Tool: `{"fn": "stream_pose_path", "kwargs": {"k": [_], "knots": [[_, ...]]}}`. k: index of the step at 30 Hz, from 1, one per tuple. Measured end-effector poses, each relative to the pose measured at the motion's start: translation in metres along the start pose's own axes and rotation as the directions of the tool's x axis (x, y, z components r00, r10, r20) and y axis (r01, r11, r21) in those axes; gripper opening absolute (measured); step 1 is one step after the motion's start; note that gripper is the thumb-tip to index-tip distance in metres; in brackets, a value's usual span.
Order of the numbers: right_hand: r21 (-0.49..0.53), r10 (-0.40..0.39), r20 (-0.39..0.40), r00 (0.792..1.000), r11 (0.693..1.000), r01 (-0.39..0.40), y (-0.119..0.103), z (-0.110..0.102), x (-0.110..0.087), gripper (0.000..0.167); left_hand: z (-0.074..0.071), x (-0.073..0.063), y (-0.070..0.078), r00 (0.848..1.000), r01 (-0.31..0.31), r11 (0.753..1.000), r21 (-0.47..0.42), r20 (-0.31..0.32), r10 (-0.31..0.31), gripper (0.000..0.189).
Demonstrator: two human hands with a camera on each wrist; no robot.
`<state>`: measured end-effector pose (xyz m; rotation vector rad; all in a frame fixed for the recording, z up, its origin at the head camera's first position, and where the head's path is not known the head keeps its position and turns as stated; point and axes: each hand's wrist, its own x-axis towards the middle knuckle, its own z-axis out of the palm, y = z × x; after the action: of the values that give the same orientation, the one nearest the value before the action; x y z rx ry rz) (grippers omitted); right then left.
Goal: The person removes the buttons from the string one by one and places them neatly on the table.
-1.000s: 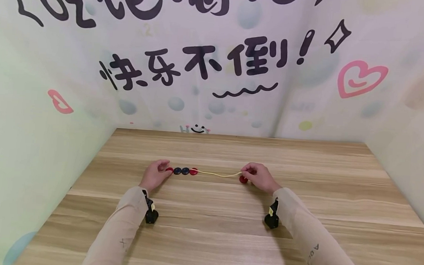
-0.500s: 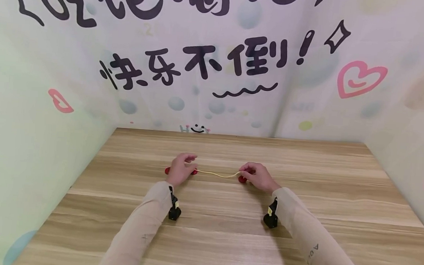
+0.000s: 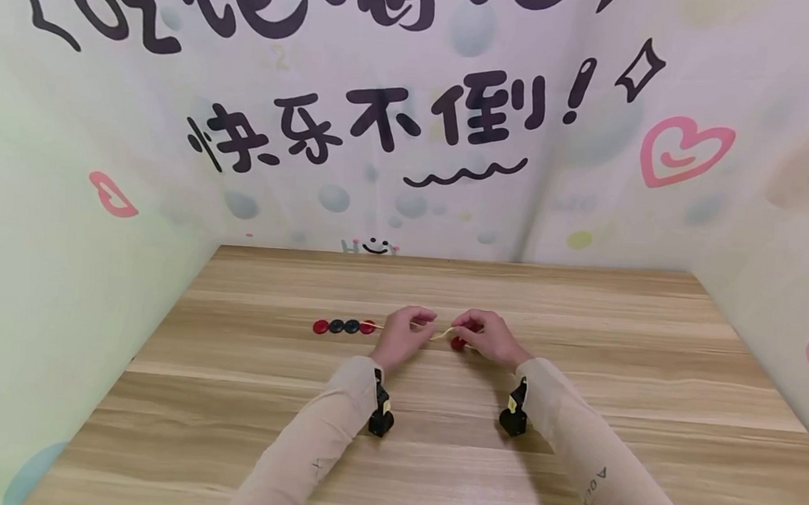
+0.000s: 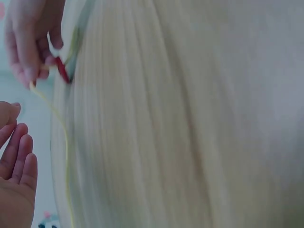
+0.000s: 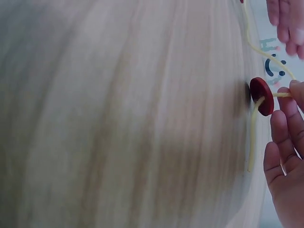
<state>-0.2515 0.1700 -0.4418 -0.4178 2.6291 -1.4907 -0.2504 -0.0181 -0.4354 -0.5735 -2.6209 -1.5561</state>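
Observation:
My right hand pinches a yellow cord between thumb and forefinger. A red round disc, like a large button, is threaded on that cord just beside the fingertips, and a short tail of cord hangs past it. My left hand hovers over the cord's middle stretch, left of the right hand. Its fingers are loosely bent, with nothing visible between them. The cord runs left behind this hand to a red disc at the right end of a row of discs.
Two dark blue discs and a red disc make up the rest of the row on the wooden table. A printed wall sheet rises behind the table's far edge.
My left hand has moved right, from the row's left end, across the discs and along the cord towards my right hand. The right hand has shifted only slightly left, still pinching the cord.

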Motion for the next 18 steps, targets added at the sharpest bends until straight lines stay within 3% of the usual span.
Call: {"fn": "stream_pose_path", "kwargs": {"k": [10,18], "knots": [[0.025,-0.049,0.005,0.999,0.998,0.049,0.003,-0.001,0.000,0.012,0.024,0.005,0.002,0.998,0.029,0.999,-0.041,0.061,-0.026,0.020],[0.038,-0.081,0.003,0.997,0.996,0.081,0.003,0.000,0.002,0.012,0.029,0.004,0.000,1.000,0.002,1.000,0.006,0.022,-0.002,0.014]]}}
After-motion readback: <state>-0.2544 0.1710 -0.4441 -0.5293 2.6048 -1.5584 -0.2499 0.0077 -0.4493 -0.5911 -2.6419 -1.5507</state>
